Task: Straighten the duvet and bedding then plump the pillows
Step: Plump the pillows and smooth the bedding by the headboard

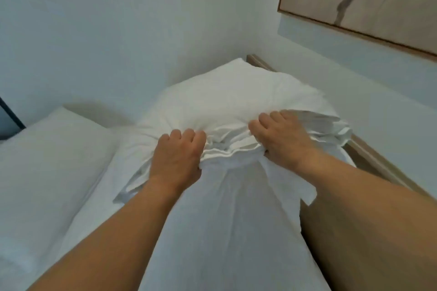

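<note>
White duvet (227, 231) spread along the bed's right edge. Big pillow (231, 101) up at the bed's top right corner. Other pillow (52, 149) at the left. Left hand (177, 156) and right hand (281, 137) curled tight round bunched cloth, likely to tug it straight.
</note>
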The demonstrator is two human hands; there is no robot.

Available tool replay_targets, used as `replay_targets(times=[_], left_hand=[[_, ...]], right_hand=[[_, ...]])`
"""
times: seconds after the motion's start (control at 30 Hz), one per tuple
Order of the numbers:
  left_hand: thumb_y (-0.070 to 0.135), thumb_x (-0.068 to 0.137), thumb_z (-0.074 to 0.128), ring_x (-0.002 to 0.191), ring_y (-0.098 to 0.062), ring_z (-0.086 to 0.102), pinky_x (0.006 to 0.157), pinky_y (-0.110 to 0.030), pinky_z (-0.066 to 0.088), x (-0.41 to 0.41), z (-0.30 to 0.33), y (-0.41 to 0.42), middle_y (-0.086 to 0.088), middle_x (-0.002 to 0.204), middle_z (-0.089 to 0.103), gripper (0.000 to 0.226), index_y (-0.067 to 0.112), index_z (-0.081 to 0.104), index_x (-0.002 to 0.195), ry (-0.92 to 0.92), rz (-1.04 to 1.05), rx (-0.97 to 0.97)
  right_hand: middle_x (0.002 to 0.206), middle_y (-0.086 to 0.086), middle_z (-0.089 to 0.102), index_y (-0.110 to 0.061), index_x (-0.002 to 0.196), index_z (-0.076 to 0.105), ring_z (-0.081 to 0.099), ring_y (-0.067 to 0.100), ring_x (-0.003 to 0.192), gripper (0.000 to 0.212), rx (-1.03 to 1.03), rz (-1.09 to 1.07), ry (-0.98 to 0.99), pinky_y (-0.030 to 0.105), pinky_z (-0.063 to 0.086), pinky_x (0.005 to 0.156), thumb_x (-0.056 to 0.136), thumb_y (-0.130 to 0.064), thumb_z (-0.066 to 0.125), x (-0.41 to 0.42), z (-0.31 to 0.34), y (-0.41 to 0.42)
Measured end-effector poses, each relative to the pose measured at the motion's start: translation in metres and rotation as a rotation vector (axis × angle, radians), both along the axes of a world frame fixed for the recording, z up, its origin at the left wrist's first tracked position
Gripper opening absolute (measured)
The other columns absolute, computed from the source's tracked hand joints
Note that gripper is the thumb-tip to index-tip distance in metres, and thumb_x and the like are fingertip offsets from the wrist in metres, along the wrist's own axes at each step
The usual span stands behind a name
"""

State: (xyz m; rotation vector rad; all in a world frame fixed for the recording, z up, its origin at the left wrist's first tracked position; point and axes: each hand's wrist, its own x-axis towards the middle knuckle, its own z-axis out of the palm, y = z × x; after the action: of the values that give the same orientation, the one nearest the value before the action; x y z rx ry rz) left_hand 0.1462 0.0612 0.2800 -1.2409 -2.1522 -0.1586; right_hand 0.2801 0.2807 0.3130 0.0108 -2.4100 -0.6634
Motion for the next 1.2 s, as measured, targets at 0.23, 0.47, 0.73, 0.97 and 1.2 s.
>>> replay_targets(times=[0.23,0.47,0.73,0.97,1.2], left_hand=[[0.012,0.034,0.079,0.057,-0.031,0.053,0.05,-0.036,0.042,0.135,-0.383,-0.029,-0.007,0.07,0.056,0.055,0.017,0.063,0.086,-0.314,0.002,-0.365],[0.023,0.059,0.072,0.074,-0.032,0.06,0.056,-0.033,0.038,0.167,-0.433,-0.027,-0.004,0.089,0.063,0.05,0.019,0.058,0.107,-0.2,0.121,-0.329],[0.021,0.064,0.07,0.072,-0.03,0.057,0.054,-0.031,0.028,0.232,-0.374,-0.029,-0.002,0.086,0.059,0.04,0.02,0.053,0.1,-0.257,0.065,-0.173],[0.025,0.075,0.058,0.1,-0.031,0.055,0.071,-0.036,0.038,0.281,-0.431,-0.041,-0.001,0.113,0.057,0.054,0.027,0.044,0.127,-0.384,0.004,-0.337],[0.017,0.065,0.064,0.083,-0.029,0.056,0.063,-0.034,0.027,0.303,-0.432,-0.051,-0.002,0.099,0.059,0.052,0.022,0.053,0.115,-0.369,0.021,-0.41]], right_hand=[[0.072,0.006,0.057,-0.017,0.088,0.061,0.054,0.029,0.058,0.036,-0.165,-0.124,-0.38,0.034,0.041,0.051,0.055,-0.011,0.073,0.127,-0.401,-0.042],[0.066,0.007,0.055,-0.013,0.082,0.064,0.053,0.029,0.05,0.041,-0.115,-0.192,-0.245,0.029,0.024,0.048,0.043,-0.008,0.076,0.16,-0.458,-0.043],[0.068,0.008,0.056,-0.013,0.09,0.064,0.053,0.029,0.051,0.04,-0.077,-0.137,-0.276,0.028,0.026,0.049,0.054,-0.015,0.081,0.219,-0.363,-0.037],[0.073,0.009,0.059,-0.013,0.091,0.067,0.056,0.03,0.054,0.04,-0.176,-0.184,-0.275,0.031,0.037,0.048,0.053,-0.012,0.08,0.283,-0.456,-0.056],[0.09,0.013,0.052,-0.01,0.109,0.054,0.048,0.032,0.076,0.053,-0.152,-0.114,-0.033,0.044,0.041,0.074,0.061,-0.01,0.077,0.309,-0.477,-0.051]])
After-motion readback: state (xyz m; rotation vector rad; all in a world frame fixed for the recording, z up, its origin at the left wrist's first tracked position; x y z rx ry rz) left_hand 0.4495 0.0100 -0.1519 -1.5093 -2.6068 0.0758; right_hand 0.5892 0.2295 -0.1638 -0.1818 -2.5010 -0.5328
